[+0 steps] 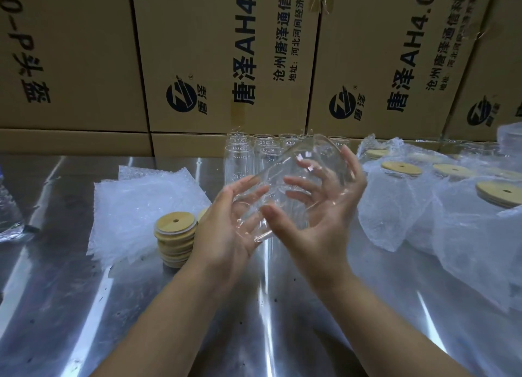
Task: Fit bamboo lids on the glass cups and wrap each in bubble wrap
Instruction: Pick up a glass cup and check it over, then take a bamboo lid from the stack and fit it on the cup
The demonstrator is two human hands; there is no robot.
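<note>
Head view. I have the glass cup (293, 176) tilted between both hands, clear of the table (84, 306). Left hand (234, 224) cradles its lower end on near-straight fingers. Right hand (322, 207) wraps the wall, thumb in front. Judged light, rigid, slick, breakable, so I grip mid-wall. Bamboo lids (175, 229) are stacked just left of the left hand.

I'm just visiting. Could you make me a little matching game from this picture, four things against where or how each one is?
1. held cup
2. stack of lids
3. bubble wrap sheets
4. lidded cups

A. flat pile, left of the lids
B. wrapped, on the right
C. lifted and tilted
D. bare, piled upright

Pairs: 1-C, 2-D, 3-A, 4-B
</note>
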